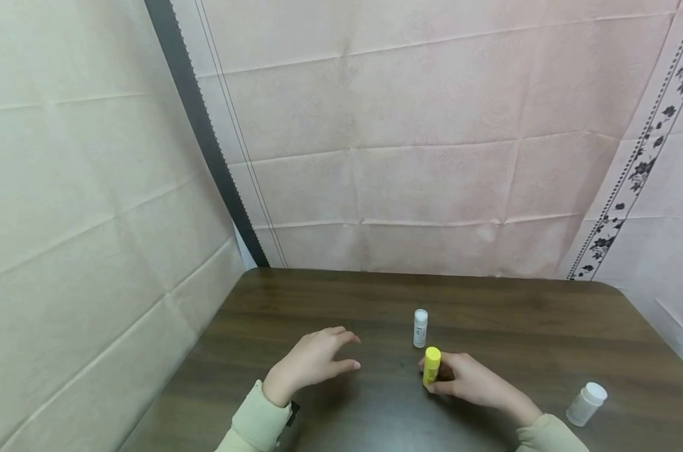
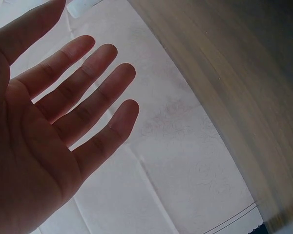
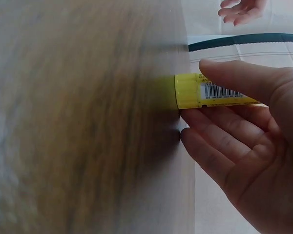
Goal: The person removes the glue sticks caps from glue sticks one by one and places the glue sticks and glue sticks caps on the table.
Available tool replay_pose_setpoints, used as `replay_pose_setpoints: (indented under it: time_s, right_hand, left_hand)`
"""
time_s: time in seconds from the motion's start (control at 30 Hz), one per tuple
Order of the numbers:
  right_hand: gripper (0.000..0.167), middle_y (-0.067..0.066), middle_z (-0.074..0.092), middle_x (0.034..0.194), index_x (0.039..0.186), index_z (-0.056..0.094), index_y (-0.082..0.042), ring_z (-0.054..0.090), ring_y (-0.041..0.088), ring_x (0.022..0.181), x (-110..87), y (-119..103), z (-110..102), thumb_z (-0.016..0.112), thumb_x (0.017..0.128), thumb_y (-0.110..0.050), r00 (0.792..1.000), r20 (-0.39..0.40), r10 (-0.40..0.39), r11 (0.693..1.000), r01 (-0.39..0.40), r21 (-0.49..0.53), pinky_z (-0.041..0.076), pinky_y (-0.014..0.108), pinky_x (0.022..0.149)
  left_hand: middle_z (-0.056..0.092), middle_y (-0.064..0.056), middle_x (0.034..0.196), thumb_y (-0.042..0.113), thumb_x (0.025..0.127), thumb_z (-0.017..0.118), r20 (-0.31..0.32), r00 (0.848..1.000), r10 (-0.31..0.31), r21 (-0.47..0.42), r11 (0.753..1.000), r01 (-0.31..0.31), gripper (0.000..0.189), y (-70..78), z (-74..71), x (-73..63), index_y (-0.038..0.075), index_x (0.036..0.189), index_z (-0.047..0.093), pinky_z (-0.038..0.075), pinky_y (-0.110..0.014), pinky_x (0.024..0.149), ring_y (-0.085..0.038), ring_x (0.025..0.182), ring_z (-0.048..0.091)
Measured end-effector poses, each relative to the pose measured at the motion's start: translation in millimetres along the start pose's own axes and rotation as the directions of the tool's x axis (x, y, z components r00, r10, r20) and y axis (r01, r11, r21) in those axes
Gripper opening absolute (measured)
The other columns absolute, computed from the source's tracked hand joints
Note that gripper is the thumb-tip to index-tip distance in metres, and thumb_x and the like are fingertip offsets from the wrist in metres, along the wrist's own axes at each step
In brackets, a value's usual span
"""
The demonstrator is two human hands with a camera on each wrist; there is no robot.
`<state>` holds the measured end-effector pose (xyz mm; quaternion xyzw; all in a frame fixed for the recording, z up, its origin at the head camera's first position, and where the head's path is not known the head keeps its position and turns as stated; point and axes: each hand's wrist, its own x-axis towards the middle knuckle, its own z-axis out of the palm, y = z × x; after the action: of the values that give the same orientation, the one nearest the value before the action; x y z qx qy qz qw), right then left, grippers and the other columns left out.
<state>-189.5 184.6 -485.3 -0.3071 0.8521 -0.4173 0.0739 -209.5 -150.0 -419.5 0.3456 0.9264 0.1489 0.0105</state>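
Observation:
My right hand holds a yellow glue stick upright, thumb on one side and fingers on the other. In the right wrist view, the glue stick shows a barcode label, and its base is at the tabletop. A white capped stick stands upright just behind it. My left hand hovers over the table left of both, empty, its thumb and fingers spread apart. Seen in the left wrist view, the left palm faces the camera with fingers loosely extended.
A small whitish container with a white cap stands at the right, beside my right sleeve. The dark wooden table ends at a pale patterned cloth hung behind it. Another cloth hangs along the left side.

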Motion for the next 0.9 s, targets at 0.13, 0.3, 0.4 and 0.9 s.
replay_pose_setpoints:
  time_s: [0.13, 0.3, 0.4, 0.9]
  right_hand:
    - [0.035, 0.004, 0.071, 0.115, 0.120, 0.068, -0.006, 0.067, 0.015, 0.106, -1.5, 0.1, -1.3, 0.076, 0.091, -0.023, 1.000, 0.002, -0.016, 1.000, 0.016, 0.008, 0.055, 0.032, 0.086]
    - [0.025, 0.004, 0.071, 0.115, 0.114, 0.068, -0.011, 0.069, 0.015, 0.103, -2.2, 0.4, -1.5, 0.075, 0.093, -0.021, 0.999, -0.002, -0.043, 0.999, 0.043, 0.011, 0.056, 0.032, 0.085]
    - [0.020, 0.005, 0.071, 0.114, 0.110, 0.068, -0.012, 0.069, 0.015, 0.103, -2.3, 0.7, -1.2, 0.074, 0.093, -0.021, 0.999, -0.001, -0.053, 0.998, 0.053, 0.020, 0.056, 0.032, 0.084]
    - [0.027, -0.010, 0.072, 0.101, 0.111, 0.068, -0.015, 0.068, 0.010, 0.094, -1.8, -16.5, -16.4, 0.075, 0.092, -0.032, 0.994, -0.109, 0.014, 0.998, -0.021, -0.062, 0.054, 0.029, 0.078]
  left_hand:
    - [0.067, 0.005, 0.113, 0.039, 0.093, 0.073, 0.001, 1.000, 0.000, 0.008, 1.000, 0.000, 0.039, 0.3, 0.2, 0.0, 0.016, 0.124, 0.068, 0.054, -0.033, 0.082, -0.015, 0.100, 0.067]
    - [0.067, 0.005, 0.112, 0.039, 0.093, 0.073, 0.001, 1.000, -0.001, 0.010, 1.000, 0.001, 0.039, 1.0, 0.0, 0.0, 0.016, 0.124, 0.068, 0.055, -0.033, 0.082, -0.012, 0.099, 0.066]
    - [0.067, 0.005, 0.113, 0.038, 0.093, 0.073, 0.002, 1.000, -0.001, 0.009, 1.000, 0.001, 0.038, 1.3, 0.1, 0.1, 0.016, 0.124, 0.068, 0.055, -0.034, 0.083, -0.014, 0.100, 0.067]
    - [0.067, 0.003, 0.114, 0.037, 0.093, 0.073, 0.010, 1.000, 0.007, -0.006, 1.000, -0.007, 0.038, 0.8, 3.0, 1.6, 0.014, 0.124, 0.068, 0.055, -0.035, 0.083, -0.016, 0.101, 0.067]
